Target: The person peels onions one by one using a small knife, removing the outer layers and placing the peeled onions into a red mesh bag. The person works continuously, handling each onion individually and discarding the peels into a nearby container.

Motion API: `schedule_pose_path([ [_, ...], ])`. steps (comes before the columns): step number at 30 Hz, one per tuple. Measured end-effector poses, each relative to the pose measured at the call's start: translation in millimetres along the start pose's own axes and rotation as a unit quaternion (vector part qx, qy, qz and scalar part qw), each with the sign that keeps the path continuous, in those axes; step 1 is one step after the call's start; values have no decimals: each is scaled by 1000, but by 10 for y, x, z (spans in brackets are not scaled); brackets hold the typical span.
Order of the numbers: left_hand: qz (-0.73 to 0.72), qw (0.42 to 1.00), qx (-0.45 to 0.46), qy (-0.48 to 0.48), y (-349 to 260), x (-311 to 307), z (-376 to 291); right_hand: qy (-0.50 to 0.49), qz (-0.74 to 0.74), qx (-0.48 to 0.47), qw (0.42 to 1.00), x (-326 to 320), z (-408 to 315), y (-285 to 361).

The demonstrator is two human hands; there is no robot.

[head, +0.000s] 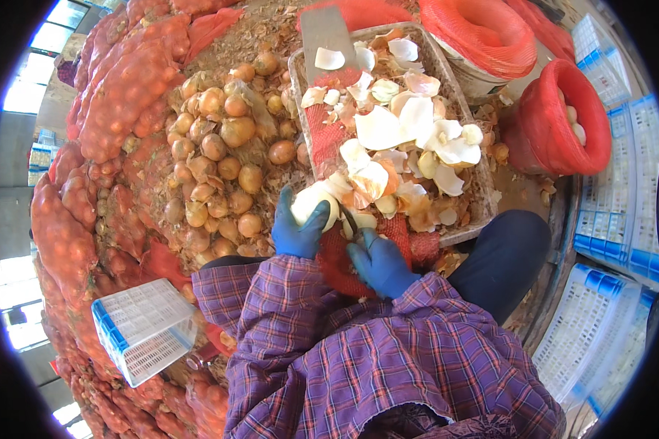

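Note:
My left hand (302, 225), in a blue glove, holds a large peeled white onion (314, 207) from its left side. In my gloved right hand (381, 260) is a knife with a dark blade (349, 220), which points up beside the onion's right side; its handle is hidden by the fingers. Both hands are above red mesh netting (338, 263) at the near edge of a shallow tray (480, 192). White onion layers (387, 127) and brown skins lie heaped in the tray just beyond my hands. A flat metal plate (327, 41) leans at its far left corner.
Unpeeled onions (236, 131) are piled on the left, backed by full red mesh sacks (126, 110). A white and blue plastic crate (145, 329) lies at the lower left. Net-lined buckets (560, 120) stand at the upper right, with stacked crates (609, 230) along the right side.

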State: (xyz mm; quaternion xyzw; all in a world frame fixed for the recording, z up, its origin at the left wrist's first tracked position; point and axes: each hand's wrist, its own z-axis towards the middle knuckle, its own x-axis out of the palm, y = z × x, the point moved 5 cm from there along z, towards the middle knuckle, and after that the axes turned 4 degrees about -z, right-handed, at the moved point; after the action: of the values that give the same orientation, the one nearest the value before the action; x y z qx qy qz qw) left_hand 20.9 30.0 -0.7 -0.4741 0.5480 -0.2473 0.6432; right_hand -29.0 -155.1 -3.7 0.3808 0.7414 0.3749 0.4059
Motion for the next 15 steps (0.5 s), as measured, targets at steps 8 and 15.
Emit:
schedule_pose_path([
  [8,-247,963,-58,93,337,-80,174,102,210,150,961,-30,126,134],
  [15,-176,984,-10,24,-39,48,12,56,88,86,991,46,166,60],
])
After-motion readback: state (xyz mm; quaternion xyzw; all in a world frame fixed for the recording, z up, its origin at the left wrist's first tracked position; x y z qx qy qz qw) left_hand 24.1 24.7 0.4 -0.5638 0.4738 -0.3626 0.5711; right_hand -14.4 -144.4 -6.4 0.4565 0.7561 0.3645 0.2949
